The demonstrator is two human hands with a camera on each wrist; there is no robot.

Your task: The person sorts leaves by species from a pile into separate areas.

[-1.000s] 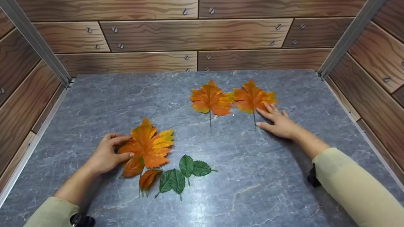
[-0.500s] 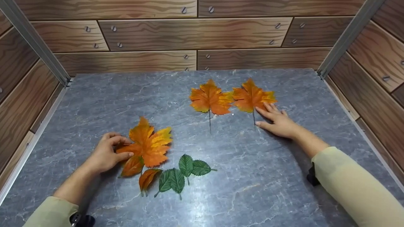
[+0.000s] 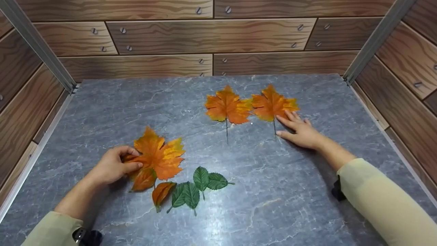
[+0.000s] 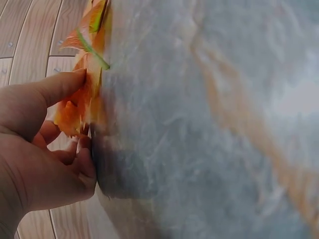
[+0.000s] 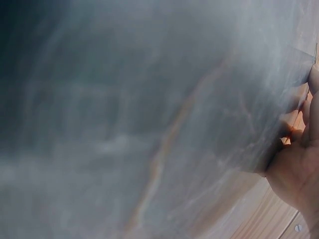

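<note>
My left hand [image 3: 114, 164] pinches the left edge of a large orange-yellow artificial maple leaf [image 3: 160, 155] between thumb and fingers. In the left wrist view the thumb lies over the leaf [image 4: 88, 94]. Two smaller orange leaves lie just below it: one oval leaf [image 3: 144, 179] under its lower edge, and a curled leaf [image 3: 163, 193] nearer the front. At the back right, my right hand [image 3: 302, 133] rests with spread, fairly straight fingers on the edge of a second maple leaf [image 3: 271, 104], thumb at its stem. A matching maple leaf [image 3: 227, 106] lies directly left of that one.
Several green serrated leaves [image 3: 191, 194] lie in a cluster at the front middle of the grey marbled table [image 3: 307, 212]. Wood-patterned panels [image 3: 211, 37] wall the back and sides, with metal posts [image 3: 379, 41] at the corners.
My left hand has drawn the large maple leaf slightly left, and its tip has shifted left too. The right hand and the two back maple leaves have stayed in place.
</note>
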